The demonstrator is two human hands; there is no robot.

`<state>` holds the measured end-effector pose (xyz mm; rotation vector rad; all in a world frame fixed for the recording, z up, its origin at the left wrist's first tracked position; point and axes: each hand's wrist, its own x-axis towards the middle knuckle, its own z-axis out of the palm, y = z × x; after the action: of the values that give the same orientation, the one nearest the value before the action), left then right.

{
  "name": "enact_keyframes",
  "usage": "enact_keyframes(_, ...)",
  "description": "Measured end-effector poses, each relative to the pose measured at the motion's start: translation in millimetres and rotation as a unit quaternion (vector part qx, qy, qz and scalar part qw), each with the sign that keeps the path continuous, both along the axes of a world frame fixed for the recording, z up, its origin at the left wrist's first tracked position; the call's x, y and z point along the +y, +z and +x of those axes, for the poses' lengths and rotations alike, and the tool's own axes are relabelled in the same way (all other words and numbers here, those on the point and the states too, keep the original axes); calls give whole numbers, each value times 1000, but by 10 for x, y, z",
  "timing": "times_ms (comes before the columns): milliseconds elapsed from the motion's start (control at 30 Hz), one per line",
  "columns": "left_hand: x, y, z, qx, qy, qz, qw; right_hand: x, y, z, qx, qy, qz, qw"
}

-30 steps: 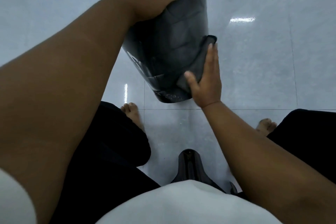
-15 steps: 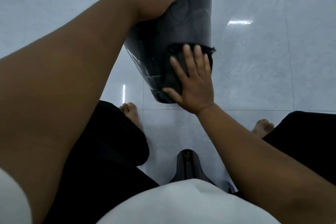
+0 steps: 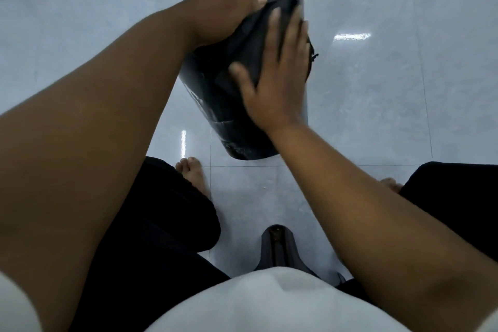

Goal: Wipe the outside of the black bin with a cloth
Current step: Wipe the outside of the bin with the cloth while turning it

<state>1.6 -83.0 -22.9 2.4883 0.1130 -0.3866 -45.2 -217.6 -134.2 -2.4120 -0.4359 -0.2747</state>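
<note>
While the left hand (image 3: 223, 11) keeps its place at the rim, the right hand (image 3: 277, 81) has travelled up the black bin (image 3: 215, 110) within the last second. It went from low on the right side, across the middle of the wall, to a spot where its fingertips almost reach the rim. The dark cloth (image 3: 252, 43) has gone up with it, so this looks like one upward wiping stroke over the near wall. The lower part and the far side probably still need passes. The left hand's fingers are curled over the rim and grip it, steadying the bin. The right hand lies flat, fingers spread wide, pressing the cloth against the wall. The bin leans tilted above the tiled floor (image 3: 377, 116), between the person's feet and a little ahead; whether its base touches the floor I cannot tell.
</note>
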Motion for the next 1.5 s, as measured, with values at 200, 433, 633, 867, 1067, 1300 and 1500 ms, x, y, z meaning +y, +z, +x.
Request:
enact_keyframes(200,92,11,-20,30,15,-25,999,-407,-544,-199,-74,108,-45,990)
enact_keyframes(433,70,46,-73,54,14,-47,997,-582,-497,191,403,-108,269,868)
enact_keyframes(633,82,8,-116,39,19,-50,998,-65,130,350,173,-67,168,968)
enact_keyframes(867,200,1,-140,38,69,-61,995,-259,-441,-481,-142,181,-127,965)
enact_keyframes(1067,178,-4,-142,42,63,-68,995,-717,-728,-385,192,14,128,973)
enact_keyframes(1300,112,-61,-148,29,38,-101,994,-364,-67,294,251,-88,189,945)
enact_keyframes(1500,181,-82,-130,52,30,-92,994,-82,-81,-279,-96,87,-117,985)
